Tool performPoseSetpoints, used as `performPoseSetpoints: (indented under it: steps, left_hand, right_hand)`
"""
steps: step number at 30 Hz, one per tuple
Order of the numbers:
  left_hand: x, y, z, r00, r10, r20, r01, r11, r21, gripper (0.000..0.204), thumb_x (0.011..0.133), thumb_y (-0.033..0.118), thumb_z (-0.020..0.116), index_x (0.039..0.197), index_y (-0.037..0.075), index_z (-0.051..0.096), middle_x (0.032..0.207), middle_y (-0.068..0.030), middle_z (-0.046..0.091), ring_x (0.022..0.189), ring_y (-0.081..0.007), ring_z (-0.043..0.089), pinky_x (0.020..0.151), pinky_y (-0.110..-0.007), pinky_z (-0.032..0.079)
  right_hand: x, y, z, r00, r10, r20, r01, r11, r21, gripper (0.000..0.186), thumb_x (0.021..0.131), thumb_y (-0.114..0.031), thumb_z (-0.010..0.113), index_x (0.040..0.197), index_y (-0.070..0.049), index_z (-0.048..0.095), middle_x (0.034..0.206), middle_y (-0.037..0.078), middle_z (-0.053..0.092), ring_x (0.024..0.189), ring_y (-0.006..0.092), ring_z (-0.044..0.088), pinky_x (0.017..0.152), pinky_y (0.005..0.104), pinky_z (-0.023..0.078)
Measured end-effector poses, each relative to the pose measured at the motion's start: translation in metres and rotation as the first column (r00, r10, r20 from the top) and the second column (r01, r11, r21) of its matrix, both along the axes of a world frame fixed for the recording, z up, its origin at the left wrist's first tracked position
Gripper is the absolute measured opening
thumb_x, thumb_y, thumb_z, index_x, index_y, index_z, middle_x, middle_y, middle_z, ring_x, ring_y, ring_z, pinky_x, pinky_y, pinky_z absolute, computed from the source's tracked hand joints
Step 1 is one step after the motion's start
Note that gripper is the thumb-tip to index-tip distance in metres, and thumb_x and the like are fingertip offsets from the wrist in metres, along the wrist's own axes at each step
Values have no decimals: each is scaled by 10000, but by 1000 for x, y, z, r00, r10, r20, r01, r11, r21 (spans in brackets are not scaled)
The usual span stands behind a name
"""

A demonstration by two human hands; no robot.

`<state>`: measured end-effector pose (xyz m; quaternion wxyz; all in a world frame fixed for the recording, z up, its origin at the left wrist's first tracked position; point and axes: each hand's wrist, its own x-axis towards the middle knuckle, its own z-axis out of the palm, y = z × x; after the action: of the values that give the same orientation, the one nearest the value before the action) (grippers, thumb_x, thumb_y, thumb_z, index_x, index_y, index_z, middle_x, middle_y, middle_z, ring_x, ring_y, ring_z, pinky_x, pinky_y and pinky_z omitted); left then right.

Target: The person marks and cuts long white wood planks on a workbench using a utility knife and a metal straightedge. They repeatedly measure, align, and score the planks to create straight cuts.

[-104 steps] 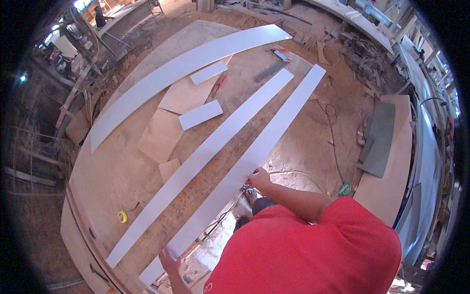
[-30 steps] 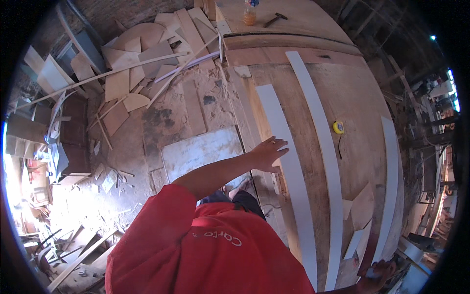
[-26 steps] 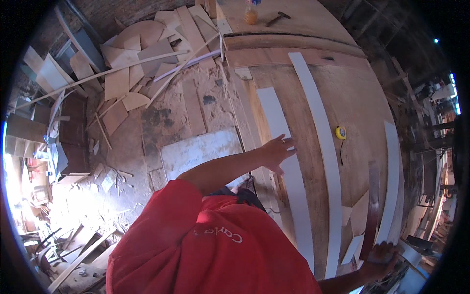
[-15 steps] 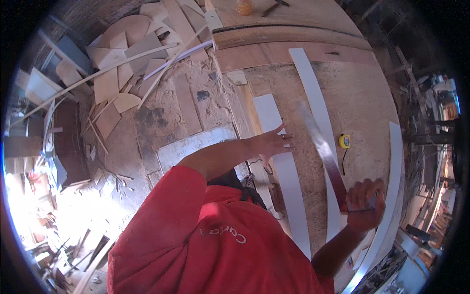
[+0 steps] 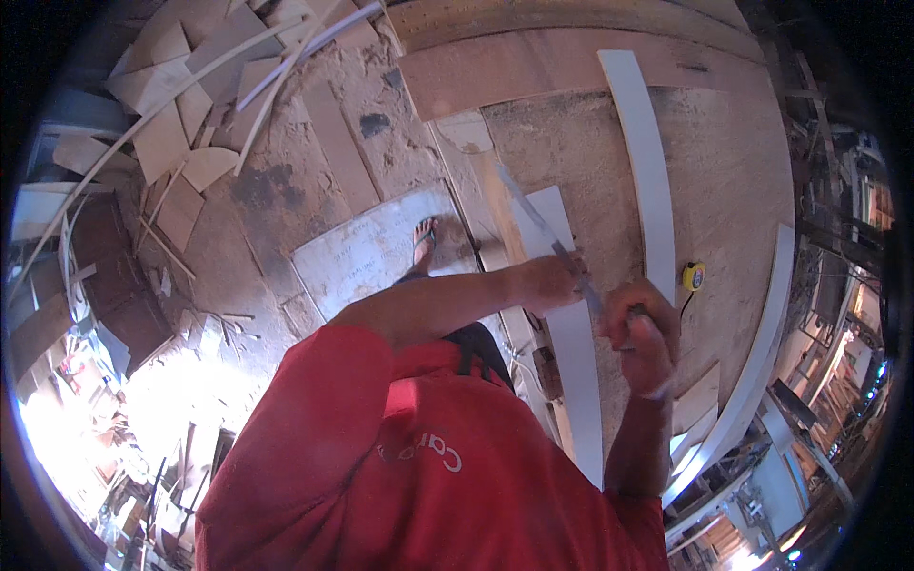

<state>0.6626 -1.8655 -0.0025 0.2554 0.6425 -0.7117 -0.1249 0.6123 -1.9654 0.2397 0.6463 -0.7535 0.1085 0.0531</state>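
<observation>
My right hand [image 5: 640,338] is closed round the handle of a handsaw, whose long grey blade [image 5: 528,206] slants up and left across the nearest white strip [image 5: 576,400]. My left hand [image 5: 552,281] rests on that strip beside the blade, fingers apart and partly hidden by it. A second long white strip [image 5: 647,181] lies to the right on the plywood worktop [image 5: 724,152], and a third [image 5: 762,352] curves along the right side. A yellow tape measure [image 5: 692,276] lies between them.
Plywood offcuts [image 5: 162,143] and thin wood lengths are heaped on the floor at upper left. A pale board [image 5: 352,257] lies under my sandalled foot [image 5: 425,243] beside the worktop. More scrap [image 5: 143,504] is at lower left, and cluttered timber [image 5: 857,314] at far right.
The view has swung round from earlier. The saw has been picked up in my right hand and has moved left over the nearest strip, by my left hand.
</observation>
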Motion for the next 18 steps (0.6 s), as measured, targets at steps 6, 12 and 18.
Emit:
performPoseSetpoints:
  steps: [6, 12, 18]
  left_hand:
    - [-32, -5, 13, 352, -40, -935, -151, 984, -99, 415, 765, 291, 783, 1128, 115, 686, 1176, -77, 673, 1247, -296, 579, 1112, -477, 408]
    - [-59, -19, 1, -91, -73, -993, -166, 984, -58, 412, 787, 308, 763, 1144, 123, 678, 1188, -70, 671, 1248, -292, 578, 1103, -476, 409]
    - [-68, -19, -14, -365, -113, -924, -139, 988, -66, 409, 809, 326, 744, 1161, 130, 669, 1199, -63, 669, 1250, -287, 577, 1094, -475, 410]
  right_hand:
    - [31, 27, -49, 966, 241, 94, -230, 967, -109, 225, 839, -208, 609, 840, 16, 633, 705, 158, 564, 608, 337, 564, 594, 426, 440]
    - [48, 40, -74, 927, 362, 102, -345, 926, -155, 132, 838, -136, 606, 793, -12, 597, 677, 157, 563, 559, 356, 560, 549, 455, 423]
    - [48, 56, -98, 924, 360, 128, -334, 924, -185, 111, 823, -126, 628, 783, -34, 580, 670, 143, 541, 557, 365, 550, 524, 465, 421]
